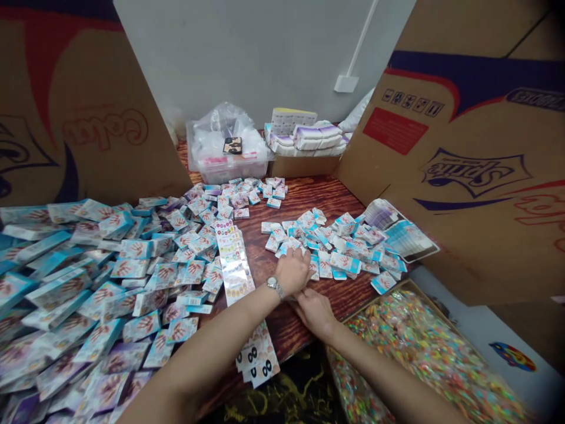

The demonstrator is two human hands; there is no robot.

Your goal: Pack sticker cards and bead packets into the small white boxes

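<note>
My left hand [293, 271], with a watch on its wrist, reaches forward across the wooden table [309, 197]. Its fingers curl down onto the near edge of a heap of small blue-and-white packets [348, 247]. What they grip is hidden by the back of the hand. My right hand [315, 311] lies on the table just behind it. Its fingertips are tucked under the left wrist and cannot be seen. A long strip of glossy sticker sheets [236, 265] lies just left of my hands.
A big pile of larger blue boxes [88, 277] covers the left side. Cardboard walls stand left [88, 118] and right [463, 165]. At the back are a plastic tub [227, 153] and a box of white packs [306, 141]. A tray of colourful small pieces [419, 347] sits near right.
</note>
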